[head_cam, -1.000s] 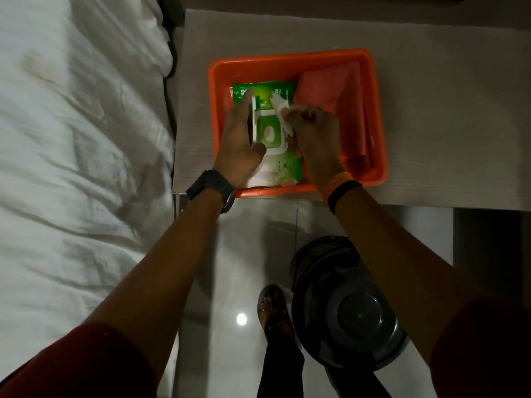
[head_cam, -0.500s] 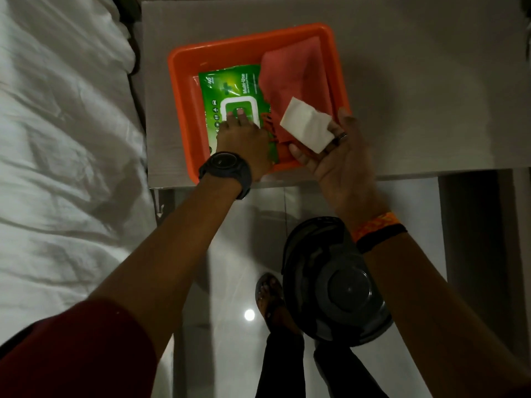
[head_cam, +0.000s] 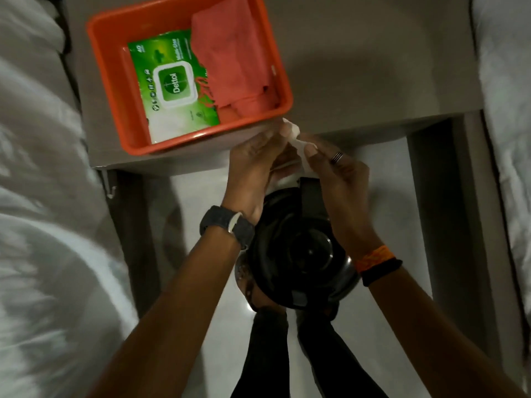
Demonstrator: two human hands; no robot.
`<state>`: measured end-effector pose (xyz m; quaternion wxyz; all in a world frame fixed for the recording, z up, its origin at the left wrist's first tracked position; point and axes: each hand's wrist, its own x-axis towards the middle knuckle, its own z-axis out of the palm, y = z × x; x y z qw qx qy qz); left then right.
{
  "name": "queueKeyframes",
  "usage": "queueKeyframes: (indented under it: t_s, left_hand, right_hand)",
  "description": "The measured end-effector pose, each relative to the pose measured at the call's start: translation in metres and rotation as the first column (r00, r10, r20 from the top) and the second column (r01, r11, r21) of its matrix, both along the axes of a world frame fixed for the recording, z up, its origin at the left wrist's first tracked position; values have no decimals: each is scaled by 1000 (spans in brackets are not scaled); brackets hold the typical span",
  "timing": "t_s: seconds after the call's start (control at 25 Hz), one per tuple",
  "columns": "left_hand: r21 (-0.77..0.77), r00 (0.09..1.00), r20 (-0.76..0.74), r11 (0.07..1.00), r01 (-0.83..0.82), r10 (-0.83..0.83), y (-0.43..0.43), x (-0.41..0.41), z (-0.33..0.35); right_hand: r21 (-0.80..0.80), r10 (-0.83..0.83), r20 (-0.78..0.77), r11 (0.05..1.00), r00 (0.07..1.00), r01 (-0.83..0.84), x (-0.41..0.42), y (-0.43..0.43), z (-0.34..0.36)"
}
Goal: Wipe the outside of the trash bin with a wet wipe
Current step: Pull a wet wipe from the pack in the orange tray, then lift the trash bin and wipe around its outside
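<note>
A dark round trash bin [head_cam: 298, 254] with a domed lid stands on the pale floor below my arms. Both hands hold a white wet wipe [head_cam: 296, 139] just above the bin's far edge, in front of the table. My left hand [head_cam: 253, 165] pinches the wipe's upper left part. My right hand [head_cam: 336, 173], with a ring on one finger, grips its right side. The wipe is partly hidden between my palms. A green wet wipe pack [head_cam: 172, 84] with its lid shut lies in an orange tub [head_cam: 115, 90].
The orange tub sits on a grey table [head_cam: 373, 67] and also holds a pink cloth [head_cam: 232, 58]. White bedding [head_cam: 43, 225] lies to the left, and more white bedding [head_cam: 508, 81] at the right edge. My legs and feet [head_cam: 267, 305] stand beside the bin.
My left hand left the pack and joined my right hand on the wipe. Both hands moved down off the tub to above the bin. The view tilted downward.
</note>
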<state>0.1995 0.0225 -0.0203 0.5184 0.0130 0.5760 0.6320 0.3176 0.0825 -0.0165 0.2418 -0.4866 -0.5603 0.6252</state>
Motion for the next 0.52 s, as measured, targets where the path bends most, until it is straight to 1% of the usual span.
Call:
queueKeyframes:
  t_s: [0.08, 0.12, 0.16, 0.24, 0.28, 0.32, 0.36, 0.4, 0.48, 0.52]
  left_hand:
    - [-5, 1000, 22, 1000, -9, 9, 6, 33, -8]
    - [-15, 1000, 27, 1000, -10, 11, 9, 48, -13]
    - [-21, 999, 32, 1000, -5, 6, 12, 61, -17]
    - [-15, 997, 67, 1000, 28, -27, 18, 86, -27]
    - [-22, 995, 73, 998, 66, -64, 20, 97, -31]
    - [-51, 992, 46, 991, 121, -118, 24, 111, -36]
    - [-96, 986, 4, 981, 169, -169, 27, 123, -42]
    - [-142, 977, -43, 969, 203, -211, 31, 134, -48]
    - [-257, 948, -164, 939, 228, -275, 39, 153, -63]
    - [-323, 885, -294, 909, 264, -362, 45, 159, -73]
  right_hand:
    - [-111, -28, -55, 994, 998, 22, 34, 2, -2]
    - [-211, -88, -113, 975, 990, 63, 50, 4, -2]
    - [-329, -177, -160, 937, 971, 117, 64, 9, -2]
    - [-551, -380, -173, 802, 909, 230, 92, 18, -8]
    - [-634, -446, -154, 729, 881, 258, 105, 22, -13]
    - [-689, -482, -139, 674, 865, 265, 120, 25, -19]
    - [-708, -487, -131, 655, 864, 262, 131, 27, -26]
    - [-686, -475, -107, 671, 873, 281, 142, 27, -35]
    - [-558, -501, -15, 722, 865, 409, 165, 30, -53]
    - [-493, -555, 51, 709, 830, 504, 180, 33, -62]
